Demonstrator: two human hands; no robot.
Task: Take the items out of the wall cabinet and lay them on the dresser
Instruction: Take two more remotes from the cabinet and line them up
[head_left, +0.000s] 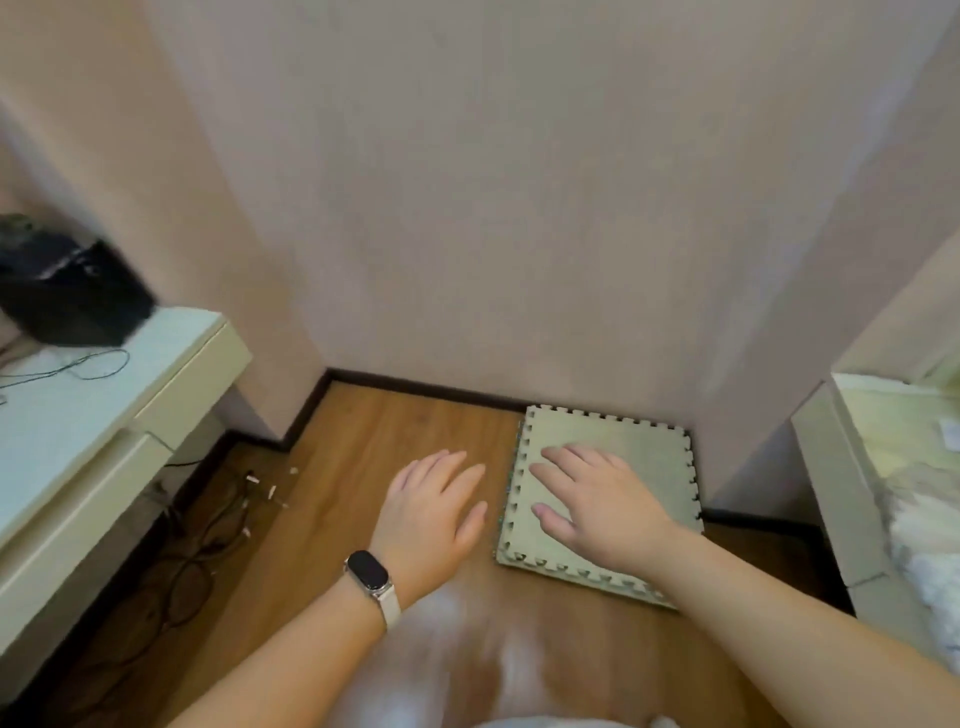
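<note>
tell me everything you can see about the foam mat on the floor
The foam mat is a pale greenish-beige square tile that looks like soft foam, with interlocking puzzle-tooth edges all round. A darker layer shows along its left edge, perhaps another tile beneath. It lies flat on the wooden floor, tucked into the corner against the wall and its dark baseboard. The right hand, open and empty, is seen over it; contact cannot be told.

wood floor (415, 426) carries a stack of pale green foam puzzle mats (597, 545) in the corner by the wall, plus tangled black cables (208, 525) w/ plugs at left. white dresser top (67, 410) at left carries a black box (67, 296) & a thin wire (93, 364).
</note>
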